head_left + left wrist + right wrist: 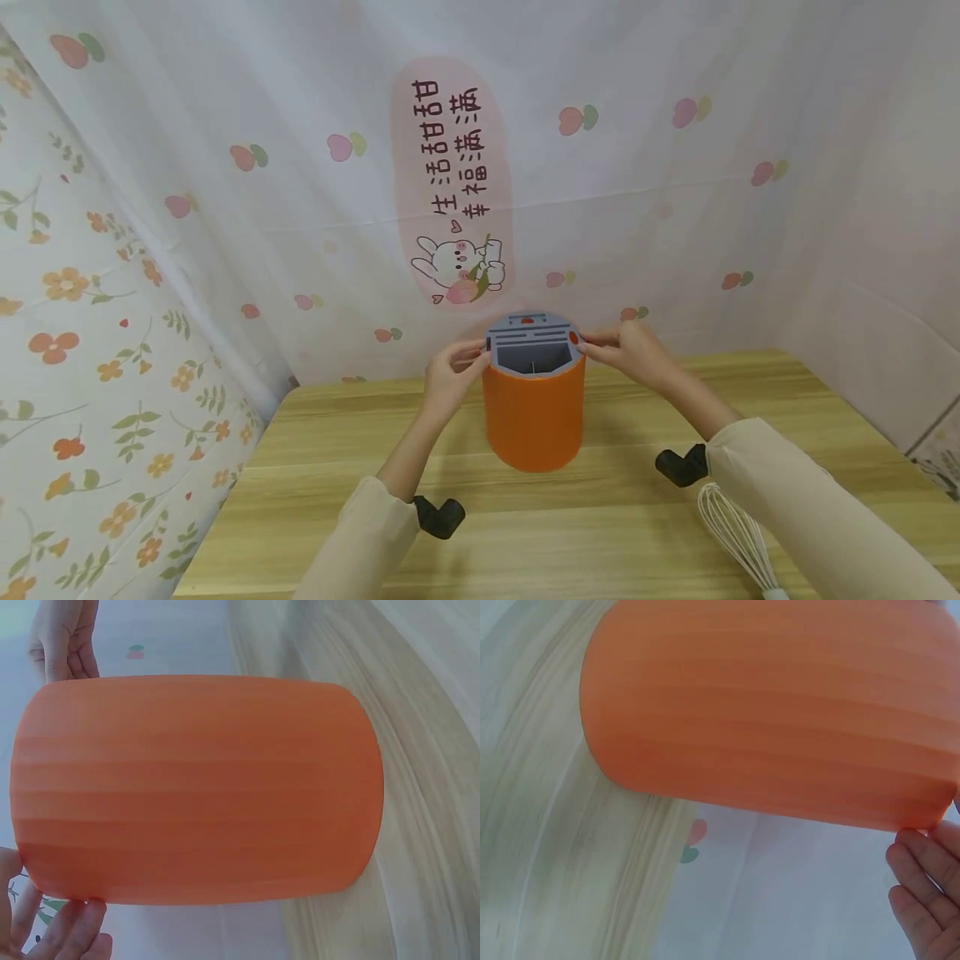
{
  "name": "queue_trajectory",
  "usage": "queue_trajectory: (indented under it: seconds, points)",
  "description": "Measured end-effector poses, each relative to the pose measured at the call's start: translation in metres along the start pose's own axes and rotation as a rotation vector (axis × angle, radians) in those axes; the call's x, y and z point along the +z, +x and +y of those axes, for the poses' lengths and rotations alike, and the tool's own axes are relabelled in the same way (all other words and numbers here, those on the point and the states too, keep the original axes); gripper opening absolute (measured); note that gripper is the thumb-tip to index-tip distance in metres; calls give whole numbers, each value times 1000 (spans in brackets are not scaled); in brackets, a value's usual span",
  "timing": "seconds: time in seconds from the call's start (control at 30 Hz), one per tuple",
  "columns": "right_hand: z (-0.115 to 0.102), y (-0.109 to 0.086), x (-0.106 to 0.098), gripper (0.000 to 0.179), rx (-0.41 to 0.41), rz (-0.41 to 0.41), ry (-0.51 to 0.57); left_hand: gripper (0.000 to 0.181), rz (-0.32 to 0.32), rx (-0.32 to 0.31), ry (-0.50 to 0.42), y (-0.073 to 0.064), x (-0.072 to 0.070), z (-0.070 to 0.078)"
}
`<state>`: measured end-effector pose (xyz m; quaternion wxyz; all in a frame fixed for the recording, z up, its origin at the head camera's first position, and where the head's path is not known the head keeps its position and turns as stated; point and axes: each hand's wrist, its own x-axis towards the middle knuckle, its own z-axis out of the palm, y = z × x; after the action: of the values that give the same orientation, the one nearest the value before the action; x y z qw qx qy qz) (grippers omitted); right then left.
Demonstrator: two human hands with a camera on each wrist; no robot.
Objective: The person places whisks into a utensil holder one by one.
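An orange cylindrical knife and utensil holder [534, 425] stands upright on the wooden table in the head view. Its grey top [557, 322] has narrow slots at the back and a divided open compartment in front. My left hand [450, 379] pinches the left side of the rim between thumb and fingers. At the opposite side, my right hand [633, 350] grips the rim the same way. The smooth orange wall [202, 787] fills much of the left wrist view, and the right wrist view shows right fingers [919, 874] against the top edge.
A white-wired whisk [731, 529] lies on the wooden table [330, 467] near the right forearm. Behind the table hangs a printed curtain [300, 208], with a floral cloth [97, 375] at the left. Black camera mounts [440, 517] stick out from both wrists.
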<state>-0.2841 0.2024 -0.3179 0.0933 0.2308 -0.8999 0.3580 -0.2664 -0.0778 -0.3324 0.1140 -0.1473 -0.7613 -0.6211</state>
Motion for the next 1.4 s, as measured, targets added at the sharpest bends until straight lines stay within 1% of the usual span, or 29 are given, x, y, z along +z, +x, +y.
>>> queue_trajectory:
  seconds: [0.07, 0.2, 0.3, 0.43, 0.6, 0.73, 0.9, 0.93, 1.17, 1.27, 1.4]
  points:
    - [-1, -3, 0, 38, -20, -1, -10, 28, -9, 19, 0, -6, 0, 9]
    - [-3, -12, 0, 38, -39, 6, -1, 28, -30, 33, 0, -16, -1, 17]
    - [-6, -18, 0, 38, -34, 6, 13, 28, -47, 33, -15, -22, -3, 19]
    - [-12, -25, 1, 38, -27, 9, -14, 27, -58, 17, -30, -29, -5, 19]
    - [-20, -33, 3, 38, -25, 5, -54, 28, -56, -10, -8, -39, -8, 23]
    - [-26, -42, 4, 39, 2, -5, -39, 29, -57, -34, 10, -48, -9, 27]
    - [-33, -50, 5, 39, 8, 10, -50, 29, -65, -19, 0, -56, -11, 30]
    - [-34, -51, 6, 39, 2, 15, -56, 29, -67, -19, -3, -57, -12, 30]
    - [-40, -60, 7, 38, -23, 41, -83, 30, -61, -9, -14, -62, -14, 5]
    - [-42, -65, 8, 37, -23, 49, -91, 30, -65, -13, -16, -68, -15, 7]
    - [-46, -71, 8, 37, -22, 48, -79, 29, -66, 5, -24, -76, -16, 8]
